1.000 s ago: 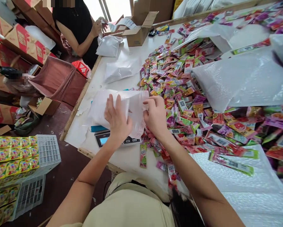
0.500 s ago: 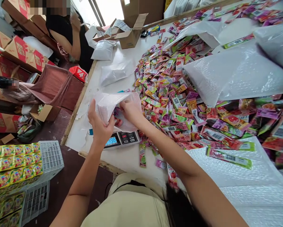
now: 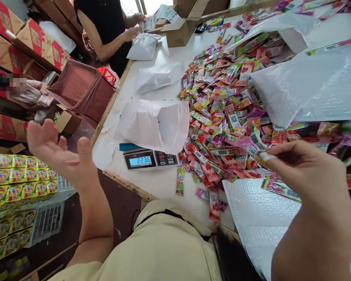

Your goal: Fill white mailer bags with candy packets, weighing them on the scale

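My left hand (image 3: 61, 154) is raised off the table's left edge, palm up with the fingers spread, holding nothing. Over the heap at the right, my right hand (image 3: 307, 179) pinches a small pink-purple snack packet (image 3: 255, 143) between thumb and fingers. A white bubble mailer (image 3: 140, 125) lies on the digital scale (image 3: 150, 159), its mouth gaping toward the right; its contents are mostly hidden. The scale's blue display is lit. Beside the mailer spreads a large heap of colourful snack packets (image 3: 219, 117).
Filled white mailers (image 3: 159, 76) lie farther back near a cardboard box (image 3: 179, 33). Large bubble mailers (image 3: 312, 84) rest on the heap, and another (image 3: 260, 210) lies in front. A co-worker (image 3: 105, 31) handles papers at the back left. Yellow boxes (image 3: 25, 175) stand in crates.
Both hands have left the mailer: my left hand moved left and opened, my right moved right to a packet on the heap. The mailer now rests untouched. The co-worker's hands moved to the papers.
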